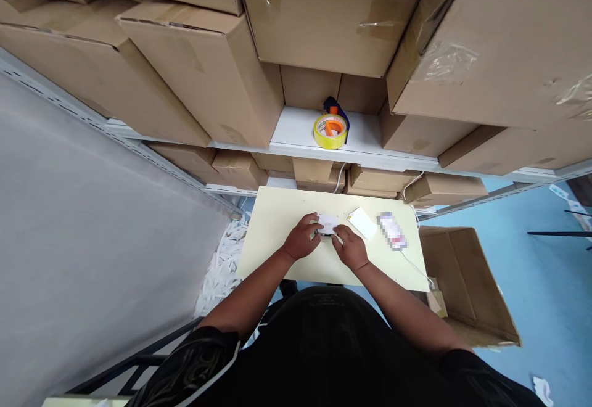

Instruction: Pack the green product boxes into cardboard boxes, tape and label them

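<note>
A small flat white piece [328, 222], perhaps a card or a small box, is between my hands over the pale table [277, 209]. My left hand [303, 236] grips its left edge with curled fingers. On the other side, my right hand [350, 246] has its thumb and fingers closed at the lower right corner. Something dark shows under the white piece's near edge, too small to name. Just right of my right hand lies a white pad or stack of cards [362, 222]. Beyond that is a phone-like object [391, 230], blurred out, with a white cable.
Brown cartons [324, 12] fill the shelves above the table. A yellow tape roll [330, 132] sits on the white shelf [296, 129]. An open carton [462, 283] stands right of the table. White scraps [224, 265] lie by the left wall [115, 209].
</note>
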Available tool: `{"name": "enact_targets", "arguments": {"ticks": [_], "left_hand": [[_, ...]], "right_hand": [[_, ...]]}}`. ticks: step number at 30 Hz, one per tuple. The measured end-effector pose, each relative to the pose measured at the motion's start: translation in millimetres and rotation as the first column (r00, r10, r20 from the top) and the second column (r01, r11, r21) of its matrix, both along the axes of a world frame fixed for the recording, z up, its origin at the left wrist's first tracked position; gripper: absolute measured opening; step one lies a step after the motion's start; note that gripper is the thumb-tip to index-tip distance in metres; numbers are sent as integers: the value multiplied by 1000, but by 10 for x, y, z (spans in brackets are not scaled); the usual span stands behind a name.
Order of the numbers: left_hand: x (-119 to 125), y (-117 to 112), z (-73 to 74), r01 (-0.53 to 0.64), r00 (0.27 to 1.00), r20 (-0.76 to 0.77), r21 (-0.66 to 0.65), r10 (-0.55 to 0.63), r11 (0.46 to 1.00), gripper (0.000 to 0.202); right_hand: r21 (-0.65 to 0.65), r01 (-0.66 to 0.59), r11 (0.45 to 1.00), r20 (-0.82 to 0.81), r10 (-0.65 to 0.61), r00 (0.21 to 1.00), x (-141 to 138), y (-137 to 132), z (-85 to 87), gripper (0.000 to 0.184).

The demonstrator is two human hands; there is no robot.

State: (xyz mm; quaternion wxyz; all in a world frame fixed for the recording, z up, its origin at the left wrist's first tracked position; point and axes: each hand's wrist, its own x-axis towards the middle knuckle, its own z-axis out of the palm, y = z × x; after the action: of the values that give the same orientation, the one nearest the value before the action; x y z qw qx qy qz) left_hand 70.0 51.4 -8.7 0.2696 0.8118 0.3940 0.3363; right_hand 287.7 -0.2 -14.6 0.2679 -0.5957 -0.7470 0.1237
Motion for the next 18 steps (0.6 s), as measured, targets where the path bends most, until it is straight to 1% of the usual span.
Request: {"name": "enact_targets", "arguments": {"ticks": [2,5,8,11,14,16,18], "left_hand": [[15,-44,-35,-3,1000,26,-29,3,1000,30],[17,-94,-67,-11,1000,21,-57,12,998,35],[13,-139,-100,-4,1000,-9,-34,4,999,36],[31,-174,-148,43,998,-49,15,-42,999,28],[60,-180,-188,48,996,-74,60,-43,997,23],[72,-181,-192,32,996,-81,71,-27,997,23],[79,-201,-172,5,997,-77,63,-1,998,24]], "right_hand": [[21,4,1000,75,-6,997,-12,-5,22,30],[27,-18,999,182,13,983,-25,-20,66,29],[24,-67,997,263,58,963,-30,-63,81,29],[-1,-97,995,271,94,958,-28,-124,51,29],[-48,-86,995,168,93,981,-19,-157,13,28],[-93,-66,993,14,68,998,-6,-159,-7,29],[-160,-12,987,-186,-18,982,17,-164,-36,33]]}}
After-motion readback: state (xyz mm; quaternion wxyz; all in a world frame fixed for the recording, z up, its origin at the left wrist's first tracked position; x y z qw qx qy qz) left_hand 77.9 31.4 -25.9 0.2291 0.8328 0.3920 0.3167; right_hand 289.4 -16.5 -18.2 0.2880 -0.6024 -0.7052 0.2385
